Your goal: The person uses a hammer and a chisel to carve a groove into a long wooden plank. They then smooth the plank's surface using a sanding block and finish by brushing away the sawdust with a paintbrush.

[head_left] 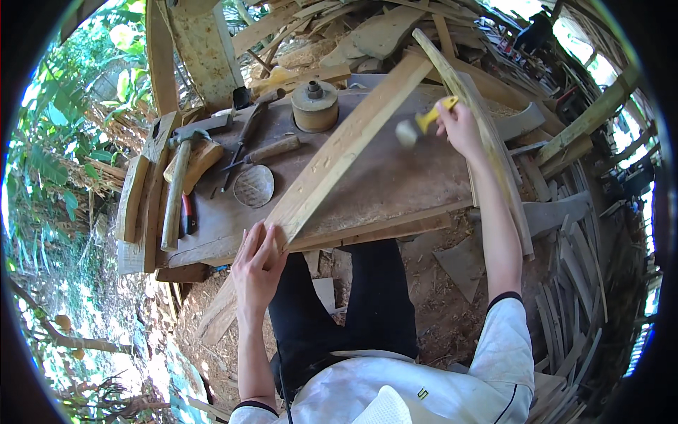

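A long wooden board lies slantwise across the workbench, with its lower end sticking out past the near edge. My left hand is on the board near that edge, its fingers laid over the top face and gripping it; the thumb is hard to see. In my right hand, raised over the right side of the bench, is a paintbrush with a yellow handle. Its pale bristles point left and are blurred, apart from the board.
On the workbench, left of the board, are a hammer, a wooden-handled chisel, a round disc, a red-handled tool and a round container. A long plank leans at the right. Scrap wood is piled behind.
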`<state>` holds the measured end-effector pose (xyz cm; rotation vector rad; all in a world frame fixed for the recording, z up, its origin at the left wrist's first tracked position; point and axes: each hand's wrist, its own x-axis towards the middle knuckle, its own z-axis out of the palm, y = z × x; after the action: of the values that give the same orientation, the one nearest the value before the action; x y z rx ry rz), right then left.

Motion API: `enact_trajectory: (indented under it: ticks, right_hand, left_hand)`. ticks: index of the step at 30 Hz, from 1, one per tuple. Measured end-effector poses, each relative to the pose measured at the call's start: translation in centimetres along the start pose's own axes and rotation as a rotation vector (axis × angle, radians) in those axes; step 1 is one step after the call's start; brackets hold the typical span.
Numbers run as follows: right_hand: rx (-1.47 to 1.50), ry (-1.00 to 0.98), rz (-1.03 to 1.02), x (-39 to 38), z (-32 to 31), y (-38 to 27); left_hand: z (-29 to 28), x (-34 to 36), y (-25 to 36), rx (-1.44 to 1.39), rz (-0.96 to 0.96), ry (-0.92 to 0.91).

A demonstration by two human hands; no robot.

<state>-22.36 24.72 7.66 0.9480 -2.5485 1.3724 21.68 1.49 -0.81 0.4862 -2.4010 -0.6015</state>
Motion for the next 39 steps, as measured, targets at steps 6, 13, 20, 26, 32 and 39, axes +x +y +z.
enact_trajectory:
  ticks: [6, 13, 20, 26, 32, 39]
  right_hand:
    - [0.140, -0.149, 0.056, 3.5, 4.1, -0.8]
    - [0.188, -0.057, 0.090, 7.8, 9.3, -0.5]
    - [-0.327, 0.357, -0.139, 11.7, 11.1, 0.3]
    - [-0.069, 0.214, 0.026, 13.2, 12.2, -0.7]
    - [0.167, 0.013, 0.184, 13.5, 12.6, -0.5]
    - [0.192, 0.025, 0.196, 13.4, 13.3, -0.5]
  left_hand:
    - [-1.1, -0.3, -0.4, -0.197, -0.141, 0.045]
    - [-1.2, -0.2, -0.2, -0.177, -0.104, 0.058]
    - [-0.6, -0.3, -1.5, -0.341, -0.145, 0.051]
    - [-0.8, -0.4, -1.5, -0.421, -0.163, 0.078]
    - [-1.3, -0.6, -1.5, -0.431, -0.181, 0.069]
    - [-1.0, -0.5, -1.5, -0.450, -0.189, 0.075]
